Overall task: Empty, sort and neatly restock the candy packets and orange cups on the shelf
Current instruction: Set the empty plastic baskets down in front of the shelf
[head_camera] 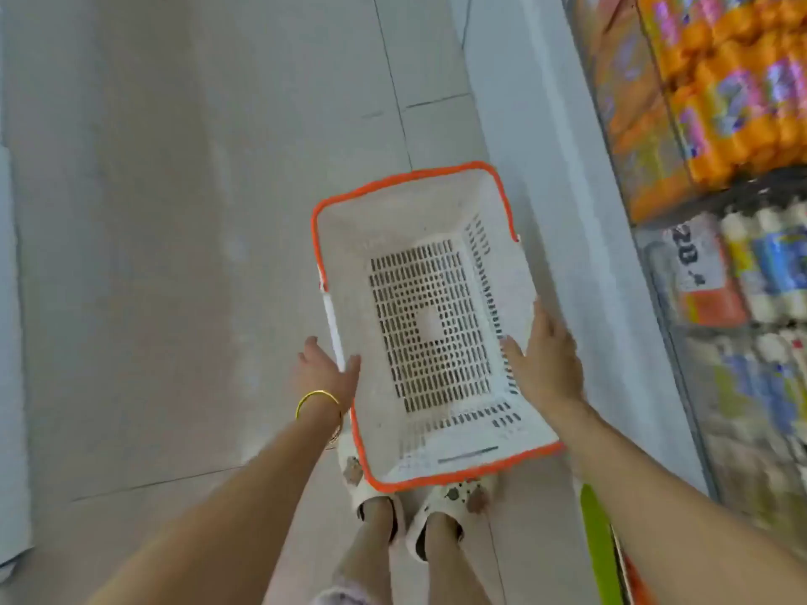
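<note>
I hold an empty white plastic basket (419,211) with an orange rim and a slotted bottom over the floor, in front of my feet. My left hand (325,373) grips its left wall, thumb inside over the rim. On the right wall is my right hand (548,364), thumb inside and fingers along the outside. Blurred orange packs with purple labels (733,93) fill the upper shelf at the top right. I cannot tell cups from packets there.
The shelf unit's white base (546,168) runs along the right of the aisle. A lower shelf holds white bottles with blue labels (777,264) and a price tag (694,255). A green strip (598,543) shows by my right arm. Pale tiled floor (174,211) spreads left.
</note>
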{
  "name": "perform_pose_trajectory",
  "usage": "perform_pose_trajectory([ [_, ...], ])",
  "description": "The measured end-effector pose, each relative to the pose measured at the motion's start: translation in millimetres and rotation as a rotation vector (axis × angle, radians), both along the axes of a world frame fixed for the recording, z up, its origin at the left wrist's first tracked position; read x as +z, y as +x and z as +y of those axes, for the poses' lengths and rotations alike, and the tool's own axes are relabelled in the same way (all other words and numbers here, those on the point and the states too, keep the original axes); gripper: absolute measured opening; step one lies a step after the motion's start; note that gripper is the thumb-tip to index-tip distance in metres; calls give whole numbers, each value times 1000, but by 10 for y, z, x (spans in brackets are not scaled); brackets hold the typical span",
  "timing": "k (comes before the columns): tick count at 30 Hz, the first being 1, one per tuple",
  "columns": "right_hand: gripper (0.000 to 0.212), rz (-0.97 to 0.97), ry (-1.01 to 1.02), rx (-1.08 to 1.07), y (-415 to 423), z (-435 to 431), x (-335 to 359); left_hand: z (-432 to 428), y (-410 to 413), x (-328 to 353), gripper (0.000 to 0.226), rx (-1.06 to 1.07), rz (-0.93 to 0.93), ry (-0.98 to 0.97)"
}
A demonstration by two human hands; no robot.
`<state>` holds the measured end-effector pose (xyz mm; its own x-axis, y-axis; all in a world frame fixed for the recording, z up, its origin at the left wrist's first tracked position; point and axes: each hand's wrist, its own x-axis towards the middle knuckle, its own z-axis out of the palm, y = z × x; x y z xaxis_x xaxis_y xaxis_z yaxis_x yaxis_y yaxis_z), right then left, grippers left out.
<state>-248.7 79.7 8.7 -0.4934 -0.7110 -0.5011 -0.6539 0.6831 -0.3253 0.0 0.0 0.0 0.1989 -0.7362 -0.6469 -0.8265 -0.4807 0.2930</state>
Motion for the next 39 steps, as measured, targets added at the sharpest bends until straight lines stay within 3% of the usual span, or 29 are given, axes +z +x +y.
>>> perform_pose_trajectory([
  [2, 72, 100, 66, 31, -118, -76, -397, -47, -19, -441, 79, 118, 71, -20],
  [5, 68, 87, 129, -25, -317, -220, -836, -113, -53, -967, 70, 245, 148, -8],
  [9, 54, 18, 127, -196, -554, -354, -1192, -189, -85, -1275, 51, 314, 48, -44],
  [14, 46, 102, 171, -196, -514, -384, -1091, -328, 3, -1139, 33, 327, -50, -88],
  [18, 45, 99, 164, -190, -353, -605, -533, -594, 192, -569, 30, 328, -30, -104],
  [23, 44, 78, 151, -133, -187, -1322, 577, -1236, 452, 676, 26, 360, 18, -105],
  [28, 47, -87, 95, -41, -185, -2307, 1579, -2216, 612, 1854, 14, 277, 30, -53],
  [33, 47, -148, 26, -100, -299, -3389, 2337, -3448, 476, 2720, 37, 63, -3, -13],
  [39, 45, -65, -30, -107, -516, -4828, 3053, -4857, 256, 3204, 38, 139, 108, -104],
])
